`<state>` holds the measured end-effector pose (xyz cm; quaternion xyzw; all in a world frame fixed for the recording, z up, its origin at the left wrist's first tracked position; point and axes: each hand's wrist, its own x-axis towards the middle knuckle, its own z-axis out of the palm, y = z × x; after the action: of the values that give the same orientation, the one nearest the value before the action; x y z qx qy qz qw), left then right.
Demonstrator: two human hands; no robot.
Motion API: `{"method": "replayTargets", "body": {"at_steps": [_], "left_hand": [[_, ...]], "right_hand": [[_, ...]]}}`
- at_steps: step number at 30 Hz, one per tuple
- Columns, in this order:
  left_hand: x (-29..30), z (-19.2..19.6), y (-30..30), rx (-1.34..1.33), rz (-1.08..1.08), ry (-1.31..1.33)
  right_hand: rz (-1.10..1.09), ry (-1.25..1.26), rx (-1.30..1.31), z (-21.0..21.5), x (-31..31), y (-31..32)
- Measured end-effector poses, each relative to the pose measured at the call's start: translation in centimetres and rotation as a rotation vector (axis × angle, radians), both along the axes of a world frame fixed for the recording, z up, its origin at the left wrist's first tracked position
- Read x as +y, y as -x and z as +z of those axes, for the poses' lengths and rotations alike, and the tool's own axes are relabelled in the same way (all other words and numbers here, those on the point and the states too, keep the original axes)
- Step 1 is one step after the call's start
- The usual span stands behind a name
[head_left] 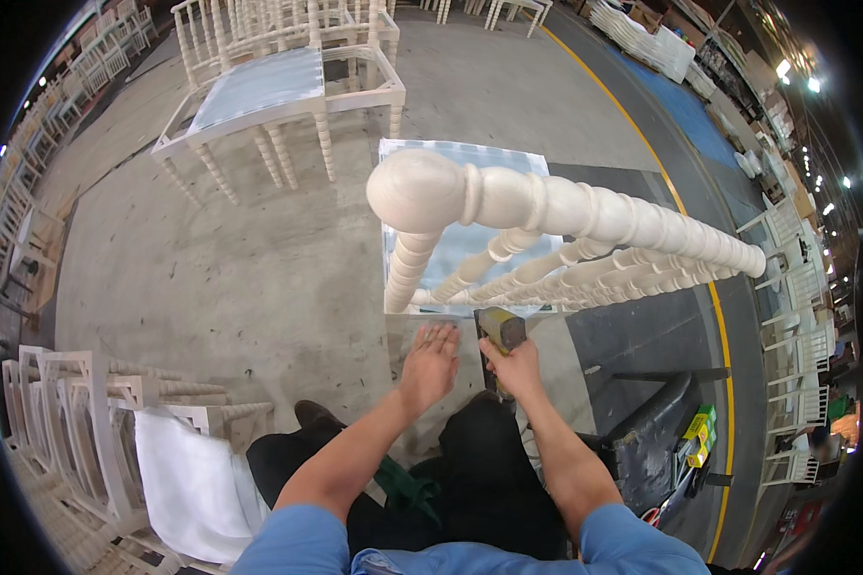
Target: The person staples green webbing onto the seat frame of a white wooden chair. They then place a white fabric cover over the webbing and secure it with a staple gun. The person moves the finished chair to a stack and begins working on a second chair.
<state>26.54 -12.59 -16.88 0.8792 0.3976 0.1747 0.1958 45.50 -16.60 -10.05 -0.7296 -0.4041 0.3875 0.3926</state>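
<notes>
A white turned-wood chair point(547, 230) stands right in front of me, its rounded back rail filling the middle of the picture. The seat point(455, 244) is wrapped in clear plastic. My left hand point(430, 364) lies flat with spread fingers against the chair's lower back edge. My right hand point(515, 366) grips a yellow and black hand tool point(501, 331) held against the same edge, just to the right of the left hand. My dark trousers and one shoe point(314, 414) show below.
Another white chair point(268, 96) with a plastic-covered seat stands on the concrete floor ahead to the left. Stacked chair frames point(96, 431) and white padding point(187, 489) fill the lower left. A dark bin point(647, 431) with small boxes sits at right, beside a yellow floor line.
</notes>
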Motion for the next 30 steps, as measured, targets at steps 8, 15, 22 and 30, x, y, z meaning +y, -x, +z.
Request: {"method": "replayTargets", "body": {"at_steps": [8,15,22,30], "left_hand": [[5.6,-0.5,-1.4,-1.319,0.826,1.382],[5.8,-2.1,-2.9,-1.51,0.786,1.308],[5.6,-2.9,-2.4,-1.519,0.725,1.241],[5.6,-2.4,-1.6,-1.382,0.75,1.264]], "right_hand": [[0.076,-0.045,0.156,0.0,0.7,2.6],[0.098,-0.074,0.234,0.4,1.6,4.2],[0.133,-0.045,0.18,0.2,2.2,4.8],[0.128,-0.12,0.121,0.9,-0.6,3.7]]}}
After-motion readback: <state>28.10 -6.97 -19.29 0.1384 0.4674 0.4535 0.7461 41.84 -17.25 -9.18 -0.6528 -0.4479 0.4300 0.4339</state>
